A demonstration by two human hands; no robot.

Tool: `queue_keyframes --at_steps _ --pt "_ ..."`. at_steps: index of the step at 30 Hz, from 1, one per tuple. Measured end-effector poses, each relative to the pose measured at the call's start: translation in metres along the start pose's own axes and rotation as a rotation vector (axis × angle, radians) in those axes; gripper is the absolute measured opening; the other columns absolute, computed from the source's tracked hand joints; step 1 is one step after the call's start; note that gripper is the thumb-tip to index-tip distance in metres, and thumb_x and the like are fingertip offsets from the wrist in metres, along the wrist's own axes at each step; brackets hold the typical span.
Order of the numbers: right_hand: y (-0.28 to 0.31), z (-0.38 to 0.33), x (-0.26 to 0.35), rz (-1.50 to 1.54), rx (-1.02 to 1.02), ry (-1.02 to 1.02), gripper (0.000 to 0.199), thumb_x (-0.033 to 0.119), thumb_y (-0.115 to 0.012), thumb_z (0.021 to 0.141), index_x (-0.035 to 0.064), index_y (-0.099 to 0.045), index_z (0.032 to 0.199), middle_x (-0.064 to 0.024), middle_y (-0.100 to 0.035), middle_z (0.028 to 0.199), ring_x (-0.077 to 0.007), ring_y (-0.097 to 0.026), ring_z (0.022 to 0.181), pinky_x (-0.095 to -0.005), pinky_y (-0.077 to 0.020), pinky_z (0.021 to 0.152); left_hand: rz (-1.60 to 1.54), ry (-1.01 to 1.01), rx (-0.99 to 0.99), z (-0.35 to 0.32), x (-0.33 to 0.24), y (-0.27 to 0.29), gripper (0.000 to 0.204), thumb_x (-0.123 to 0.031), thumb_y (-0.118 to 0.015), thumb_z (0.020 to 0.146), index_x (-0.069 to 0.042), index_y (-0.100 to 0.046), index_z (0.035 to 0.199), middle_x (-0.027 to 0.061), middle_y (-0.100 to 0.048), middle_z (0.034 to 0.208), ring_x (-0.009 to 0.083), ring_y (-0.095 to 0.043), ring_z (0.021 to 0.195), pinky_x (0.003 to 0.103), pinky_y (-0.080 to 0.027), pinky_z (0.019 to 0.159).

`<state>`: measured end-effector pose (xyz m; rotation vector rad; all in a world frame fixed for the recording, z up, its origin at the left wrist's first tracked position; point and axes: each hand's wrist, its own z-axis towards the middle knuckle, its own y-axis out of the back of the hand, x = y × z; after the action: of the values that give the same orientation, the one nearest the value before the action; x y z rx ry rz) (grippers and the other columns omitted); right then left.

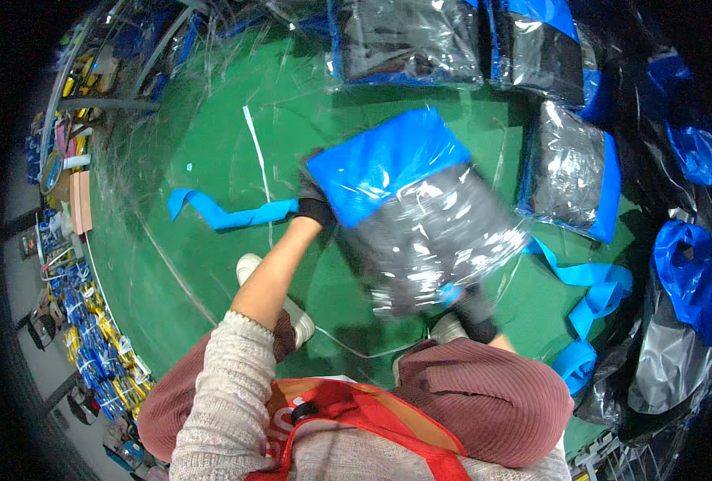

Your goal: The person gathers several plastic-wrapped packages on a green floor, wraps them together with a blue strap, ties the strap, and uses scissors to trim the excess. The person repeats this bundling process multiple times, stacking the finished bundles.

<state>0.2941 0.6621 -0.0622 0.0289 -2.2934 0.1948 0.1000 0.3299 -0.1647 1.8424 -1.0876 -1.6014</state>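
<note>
**A:** Where is the bundle, and who has it?
**B:** A film-wrapped blue-and-black bundle sits slanted over the green floor, in front of a person crouching with knees apart. The dark-gloved left hand is at its left edge; the right hand, blurred, is at its lower right corner.

**A:** How firm is the grip?
**B:** Impossible to tell. The left fingers are largely hidden by the edge, and blur hides whether the right ones pinch or lie spread.

**A:** What does handling it well call for?
**B:** Likely an even hold from opposite sides, since the glossy film looks slick and the load seems soft enough to sag. Steady, slow turning would probably spare the wrap, and the light-blue strip is best kept flat and untwisted.

**A:** And the count?
**B:** One bundle at the hands and three more clearly nearby: one at the top, one at the upper right, one to the right. Two lengths of strip show, left and right; whether they join underneath is hidden. Two pale shoes, left and right, complete the scene.
</note>
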Motion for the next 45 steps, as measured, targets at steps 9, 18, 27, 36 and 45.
queue_keyframes --at_steps 9,18,27,36,45 --pt "0.038 0.012 -0.009 -0.606 0.418 0.087 0.027 0.030 -0.059 0.078 0.0055 -0.061 0.090 -0.0162 -0.065 0.085 -0.0314 -0.063 0.078 -0.0399 -0.0478 0.068 0.304 0.098 -0.210 -0.066 0.004 0.092 0.047 -0.013 -0.056 0.078 -0.012 -0.047 0.124 0.0188 -0.049 0.124 0.0366 -0.053 0.105 0.044 -0.044 0.086" --pt "0.013 0.064 0.051 -0.467 -0.169 0.140 0.048 0.033 -0.067 0.077 0.0062 -0.047 0.111 -0.0171 -0.062 0.092 -0.0319 -0.062 0.080 -0.0387 -0.0490 0.072 -0.108 0.323 -0.338 -0.071 -0.020 0.085 0.054 -0.021 -0.064 0.077 -0.004 -0.044 0.125 0.0201 -0.050 0.121 0.0315 -0.053 0.108 0.040 -0.040 0.092" --pt "0.024 0.038 0.004 -0.357 -0.146 0.223 0.064 0.026 -0.067 0.079 0.0007 -0.035 0.129 -0.0176 -0.053 0.111 -0.0276 -0.054 0.100 -0.0334 -0.0434 0.087 0.025 0.240 -0.108 -0.088 -0.136 0.007 0.089 -0.048 -0.058 0.081 0.003 -0.014 0.140 0.0298 -0.028 0.138 0.0408 -0.027 0.129 0.042 -0.022 0.107" --pt "0.237 0.104 -0.011 0.737 -0.965 0.252 0.028 0.028 -0.043 0.094 0.0089 -0.048 0.114 -0.0057 -0.054 0.092 -0.0177 -0.053 0.084 -0.0307 -0.0445 0.071 0.590 -0.246 0.054 -0.100 -0.171 -0.022 0.077 -0.054 -0.049 0.080 -0.011 -0.027 0.140 0.0335 -0.022 0.139 0.0505 -0.018 0.129 0.062 -0.008 0.103" --pt "0.089 -0.009 0.068 -0.813 -1.017 0.795 0.032 0.020 -0.057 0.083 0.0079 -0.058 0.113 -0.0103 -0.064 0.093 -0.0285 -0.058 0.072 -0.0389 -0.0463 0.066 -0.847 0.347 0.405 -0.048 -0.154 0.045 0.075 -0.059 -0.043 0.085 -0.008 -0.031 0.137 0.0209 -0.032 0.139 0.0354 -0.035 0.126 0.054 -0.029 0.101"
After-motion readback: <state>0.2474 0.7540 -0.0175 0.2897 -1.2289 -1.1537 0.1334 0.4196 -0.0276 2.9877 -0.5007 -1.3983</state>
